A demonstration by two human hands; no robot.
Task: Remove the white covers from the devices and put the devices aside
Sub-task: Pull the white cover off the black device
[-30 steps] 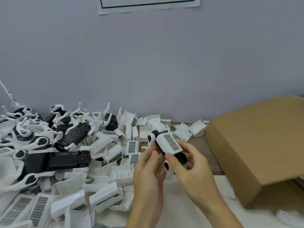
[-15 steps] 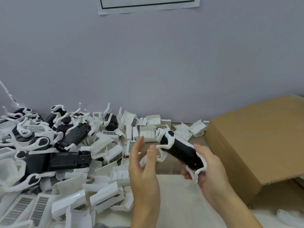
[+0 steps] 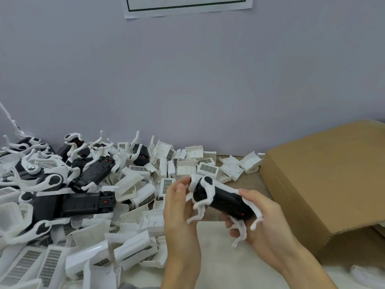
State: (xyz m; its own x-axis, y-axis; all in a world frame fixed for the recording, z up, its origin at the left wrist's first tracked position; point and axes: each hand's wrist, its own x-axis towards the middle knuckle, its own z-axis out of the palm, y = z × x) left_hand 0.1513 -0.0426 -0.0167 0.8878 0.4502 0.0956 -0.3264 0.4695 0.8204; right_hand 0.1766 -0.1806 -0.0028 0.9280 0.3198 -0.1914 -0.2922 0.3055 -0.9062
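Note:
I hold a black device with white arms (image 3: 224,200) in the air above the table, near the middle. My right hand (image 3: 262,222) grips its lower right end from beneath. My left hand (image 3: 179,207) touches its upper left end, fingers curled against the white head. No white cover shows on this device. A heap of loose white covers (image 3: 133,247) with grey grilles fills the lower left. Behind it lies a pile of bare black-and-white devices (image 3: 83,201) at the left.
A large brown cardboard box (image 3: 325,180) stands at the right, close to my right hand. More white covers (image 3: 208,165) lie along the lilac wall. A pale mat (image 3: 218,257) lies under my hands. A paper sheet (image 3: 187,5) hangs on the wall.
One second ago the device carried a white cover with a grille; the cover has come off. The device has tilted lower, and my left hand has closed back onto its end.

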